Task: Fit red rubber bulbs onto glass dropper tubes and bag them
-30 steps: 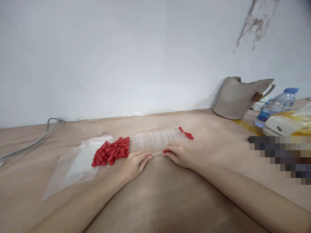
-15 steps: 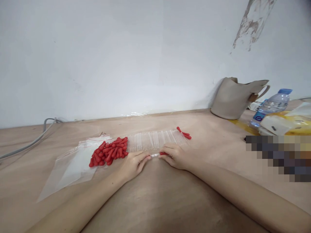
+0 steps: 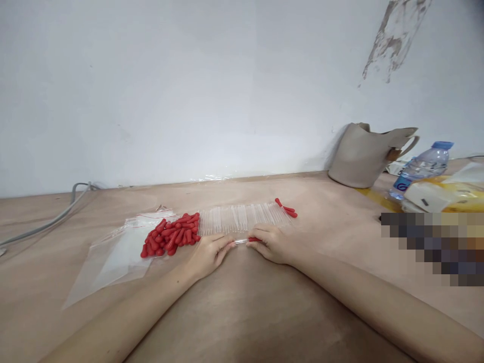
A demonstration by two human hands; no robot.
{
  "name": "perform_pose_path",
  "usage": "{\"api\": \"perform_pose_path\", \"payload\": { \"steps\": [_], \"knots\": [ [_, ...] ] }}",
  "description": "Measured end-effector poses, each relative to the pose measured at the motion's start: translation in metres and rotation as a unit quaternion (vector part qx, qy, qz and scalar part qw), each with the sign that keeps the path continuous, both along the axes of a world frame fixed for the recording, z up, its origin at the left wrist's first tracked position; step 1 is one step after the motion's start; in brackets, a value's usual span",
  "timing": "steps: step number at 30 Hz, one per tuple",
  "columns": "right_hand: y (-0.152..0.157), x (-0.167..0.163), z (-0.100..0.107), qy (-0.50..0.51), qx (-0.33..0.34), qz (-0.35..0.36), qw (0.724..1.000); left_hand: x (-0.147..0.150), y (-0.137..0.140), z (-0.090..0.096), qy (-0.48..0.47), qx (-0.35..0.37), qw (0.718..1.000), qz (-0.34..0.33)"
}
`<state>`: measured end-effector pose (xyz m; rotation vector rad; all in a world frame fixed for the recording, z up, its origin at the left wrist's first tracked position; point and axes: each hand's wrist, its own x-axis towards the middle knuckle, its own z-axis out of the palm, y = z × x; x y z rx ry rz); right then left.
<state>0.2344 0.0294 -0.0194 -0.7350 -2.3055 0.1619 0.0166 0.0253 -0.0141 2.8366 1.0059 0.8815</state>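
Slender transparent tube (image 3: 241, 241) in front of the row of thin clear tubes (image 3: 242, 217) sits pinched in the left hand (image 3: 212, 253), and I have the right hand (image 3: 271, 244) closed on the red bulb (image 3: 253, 239) at its end

No full word or number can be read. On the clear plastic bottle with a blue cap (image 3: 425, 167), the blue label (image 3: 401, 185) bears a rounded, looping mark, perhaps a letter G, too small and slanted to make out. The white-and-yellow soft plastic package (image 3: 434, 194) beside it carries a short dark mark (image 3: 425, 202), also too small to read.
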Motion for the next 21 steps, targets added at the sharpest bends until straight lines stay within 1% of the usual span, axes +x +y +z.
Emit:
{"api": "perform_pose_path", "payload": {
  "steps": [3,6,10,13,16,18,21],
  "knots": [
    [-0.001,0.002,0.003,0.015,-0.034,-0.007,0.999,0.003,-0.002,0.002,-0.024,-0.036,0.999,0.008],
    [-0.002,0.005,0.005,0.057,-0.1,-0.012,0.993,0.007,-0.004,0.004,-0.056,-0.074,0.995,0.019],
    [-0.003,0.004,0.002,0.149,-0.188,-0.014,0.971,0.008,-0.006,0.005,-0.074,-0.097,0.992,0.027],
    [-0.001,0.0,-0.003,0.239,-0.257,-0.007,0.936,0.007,-0.006,0.005,-0.077,-0.103,0.991,0.026],
    [0.004,-0.002,-0.001,0.326,-0.312,0.0,0.893,0.006,-0.006,0.004,-0.081,-0.092,0.992,0.028],
    [0.01,0.0,0.006,0.389,-0.332,-0.012,0.859,0.006,-0.007,0.004,-0.088,-0.075,0.993,0.037],
    [0.025,0.014,0.018,0.464,-0.338,-0.063,0.816,0.006,-0.007,0.006,-0.086,-0.052,0.994,0.048]
  ]
}}
